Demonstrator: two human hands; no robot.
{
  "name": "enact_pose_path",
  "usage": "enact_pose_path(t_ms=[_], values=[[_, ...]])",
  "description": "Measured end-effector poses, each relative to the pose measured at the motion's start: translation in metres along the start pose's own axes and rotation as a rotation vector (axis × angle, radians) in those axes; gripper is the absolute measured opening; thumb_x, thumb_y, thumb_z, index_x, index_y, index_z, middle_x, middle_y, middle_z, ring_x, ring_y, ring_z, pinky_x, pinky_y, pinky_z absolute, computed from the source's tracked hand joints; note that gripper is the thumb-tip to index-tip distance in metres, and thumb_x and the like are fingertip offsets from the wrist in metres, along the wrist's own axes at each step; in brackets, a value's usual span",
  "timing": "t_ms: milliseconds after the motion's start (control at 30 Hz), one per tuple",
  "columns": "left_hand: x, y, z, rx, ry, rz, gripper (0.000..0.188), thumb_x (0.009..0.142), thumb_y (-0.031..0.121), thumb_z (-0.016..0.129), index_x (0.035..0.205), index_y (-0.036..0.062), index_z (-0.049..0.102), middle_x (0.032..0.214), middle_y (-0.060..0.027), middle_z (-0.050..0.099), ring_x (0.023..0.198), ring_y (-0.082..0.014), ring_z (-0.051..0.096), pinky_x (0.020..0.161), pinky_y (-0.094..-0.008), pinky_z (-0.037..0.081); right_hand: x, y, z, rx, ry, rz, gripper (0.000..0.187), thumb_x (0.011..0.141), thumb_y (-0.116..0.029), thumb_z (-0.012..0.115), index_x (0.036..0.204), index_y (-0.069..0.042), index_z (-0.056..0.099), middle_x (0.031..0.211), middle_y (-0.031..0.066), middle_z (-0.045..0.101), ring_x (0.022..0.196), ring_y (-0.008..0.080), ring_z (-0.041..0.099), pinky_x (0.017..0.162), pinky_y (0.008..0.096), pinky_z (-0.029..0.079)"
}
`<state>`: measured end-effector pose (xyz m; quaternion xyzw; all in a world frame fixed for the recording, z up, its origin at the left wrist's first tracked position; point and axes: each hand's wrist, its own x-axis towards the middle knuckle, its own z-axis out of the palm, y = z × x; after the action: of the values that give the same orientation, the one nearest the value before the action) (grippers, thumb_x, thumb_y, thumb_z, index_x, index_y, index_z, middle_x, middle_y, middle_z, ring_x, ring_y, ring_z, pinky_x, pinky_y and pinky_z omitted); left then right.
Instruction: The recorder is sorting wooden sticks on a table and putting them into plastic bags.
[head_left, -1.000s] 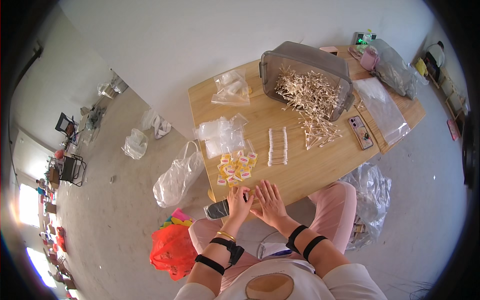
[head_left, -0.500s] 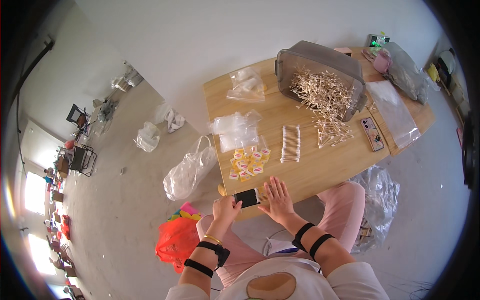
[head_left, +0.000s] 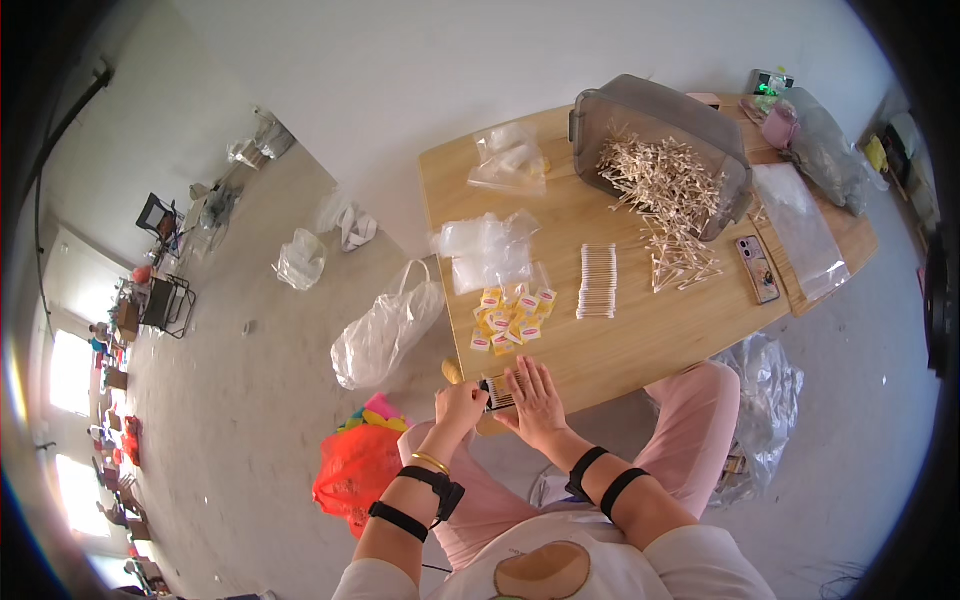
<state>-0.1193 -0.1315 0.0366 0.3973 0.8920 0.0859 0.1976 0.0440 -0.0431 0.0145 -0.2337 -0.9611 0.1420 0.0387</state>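
Observation:
At the table's near edge my left hand point(head_left: 461, 408) is closed at the end of a flat black piece point(head_left: 486, 395), most of which it hides. Cotton swabs point(head_left: 501, 391) lie side by side in a short row between my hands. Over the row's right end my right hand point(head_left: 536, 400) is laid flat, fingers stretched out. Beyond the hands is a small pile of yellow-and-white paper cards point(head_left: 513, 318). A neat row of swabs point(head_left: 598, 282) lies farther right on the wooden table point(head_left: 560, 345).
A grey translucent bin point(head_left: 655, 105) lies tipped, loose swabs point(head_left: 675, 200) spilling out. Clear plastic bags point(head_left: 487, 255) lie at the left. A phone point(head_left: 757, 270) and a long clear bag point(head_left: 800, 225) are to the right. White point(head_left: 390, 335) and red point(head_left: 365, 475) bags sit on the floor.
My hands have come closer together. Much of the black piece that showed between them is now covered, and swabs show there instead. The view has shifted slightly.

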Motion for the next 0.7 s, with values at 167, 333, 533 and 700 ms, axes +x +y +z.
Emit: enact_pose_path(t_ms=[167, 333, 533, 700], values=[[-0.005, -0.006, 0.008, -0.093, 0.166, 0.073, 0.022, 0.081, 0.028, 0.062, 0.074, 0.0078, 0.069, 0.069, -0.0138, 0.068, 0.071, -0.0341, 0.068, 0.078, -0.0467, 0.051, 0.001, -0.007, 0.002, -0.022, 0.001, -0.031, 0.090, 0.094, -0.062, 0.051, 0.156, -0.002, 0.025, 0.164, 0.0249, 0.016, 0.154, 0.0363, 0.012, 0.125, 0.0487, 0.009], [-0.007, -0.006, 0.006, -0.121, 0.180, 0.126, 0.019, 0.081, 0.025, 0.064, 0.071, 0.0092, 0.067, 0.065, -0.0111, 0.067, 0.066, -0.0320, 0.066, 0.080, -0.0431, 0.046, 0.005, -0.010, 0.008, -0.025, 0.045, -0.039, 0.092, 0.093, -0.062, 0.053, 0.155, 0.000, 0.027, 0.162, 0.0264, 0.019, 0.152, 0.0389, 0.016, 0.124, 0.0510, 0.012], [-0.012, -0.006, 0.008, -0.047, 0.243, 0.164, 0.020, 0.082, 0.029, 0.069, 0.073, 0.0109, 0.067, 0.067, -0.0071, 0.066, 0.068, -0.0292, 0.065, 0.074, -0.0448, 0.042, 0.015, -0.032, 0.011, -0.023, -0.015, -0.093, 0.090, 0.094, -0.061, 0.051, 0.156, -0.001, 0.026, 0.164, 0.0231, 0.018, 0.153, 0.0354, 0.014, 0.125, 0.0491, 0.010], [-0.015, -0.030, 0.013, -0.115, 0.499, 0.097, 0.034, 0.085, 0.036, 0.072, 0.103, 0.0083, 0.063, 0.087, -0.0106, 0.065, 0.088, -0.0306, 0.065, 0.089, -0.0457, 0.042, 0.015, -0.009, 0.015, 0.119, 0.012, -0.085, 0.092, 0.093, -0.060, 0.052, 0.156, 0.001, 0.024, 0.165, 0.0205, 0.017, 0.154, 0.0328, 0.013, 0.125, 0.0485, 0.010]])
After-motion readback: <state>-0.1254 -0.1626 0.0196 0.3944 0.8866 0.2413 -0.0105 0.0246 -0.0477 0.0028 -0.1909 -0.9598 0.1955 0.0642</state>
